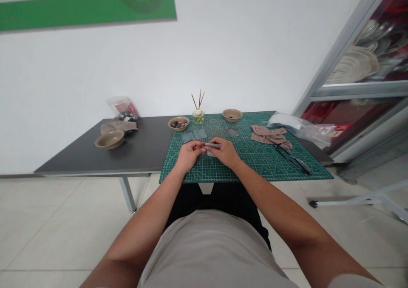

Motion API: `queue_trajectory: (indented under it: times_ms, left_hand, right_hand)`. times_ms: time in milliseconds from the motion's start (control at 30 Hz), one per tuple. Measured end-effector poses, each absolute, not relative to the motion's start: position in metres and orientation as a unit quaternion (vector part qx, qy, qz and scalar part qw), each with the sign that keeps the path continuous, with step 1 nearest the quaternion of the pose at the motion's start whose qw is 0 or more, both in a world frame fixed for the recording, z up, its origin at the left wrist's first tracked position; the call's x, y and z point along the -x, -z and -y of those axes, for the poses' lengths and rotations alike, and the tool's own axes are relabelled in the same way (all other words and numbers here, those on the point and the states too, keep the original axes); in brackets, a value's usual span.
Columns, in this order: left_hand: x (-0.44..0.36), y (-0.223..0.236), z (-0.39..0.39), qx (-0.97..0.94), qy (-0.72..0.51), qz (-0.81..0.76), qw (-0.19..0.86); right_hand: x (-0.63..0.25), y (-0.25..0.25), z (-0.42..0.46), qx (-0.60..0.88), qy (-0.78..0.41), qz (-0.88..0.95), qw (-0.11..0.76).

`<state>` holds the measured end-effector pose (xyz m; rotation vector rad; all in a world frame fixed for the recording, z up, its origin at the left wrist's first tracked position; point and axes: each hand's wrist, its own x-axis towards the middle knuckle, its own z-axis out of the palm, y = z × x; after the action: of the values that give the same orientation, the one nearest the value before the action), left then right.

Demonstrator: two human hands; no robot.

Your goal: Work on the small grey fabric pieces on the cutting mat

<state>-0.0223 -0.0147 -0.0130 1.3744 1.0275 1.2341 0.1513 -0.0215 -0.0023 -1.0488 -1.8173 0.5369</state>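
Both hands meet over the front part of a green cutting mat (pixel 255 165). In my right hand (pixel 225 153) is a grey pen-shaped tool (pixel 213 145), its tip pointing left toward the other hand. My left hand (pixel 190 153) is closed in a pinch at that tip; whatever lies between its fingers is too small to make out. Just under the hands a small pale, clear piece (pixel 211 153) is partly hidden. Beyond them, grey-blue square sheets (pixel 200 134) and a clear flat packet (pixel 232 131) lie on the mat.
A bowl of dark stones (pixel 179 124), a reed diffuser (pixel 198 116) and another bowl (pixel 232 115) stand along the back. On the right are a brown cloth (pixel 269 134), black-handled tweezers-like tools (pixel 291 158) and a plastic bag (pixel 302 126). A third bowl (pixel 110 140) sits left.
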Motion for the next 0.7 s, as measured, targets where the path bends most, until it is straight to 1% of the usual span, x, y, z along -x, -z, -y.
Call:
queue_trajectory:
  times_ms: [233, 500, 700]
  left_hand:
    - [0.0221, 0.0126, 0.0143, -0.567, -0.514, -0.421, 0.486]
    - [0.0224, 0.0146, 0.0130, -0.564, -0.516, -0.414, 0.494]
    - [0.0219, 0.0147, 0.0127, -0.557, -0.520, -0.406, 0.504]
  right_hand:
    - [-0.1512, 0.0027, 0.0198, 0.409, -0.209, 0.757, 0.464]
    - [-0.1508, 0.0001, 0.0221, 0.437, -0.212, 0.736, 0.471]
    - [-0.1516, 0.0023, 0.0203, 0.443, -0.220, 0.739, 0.457]
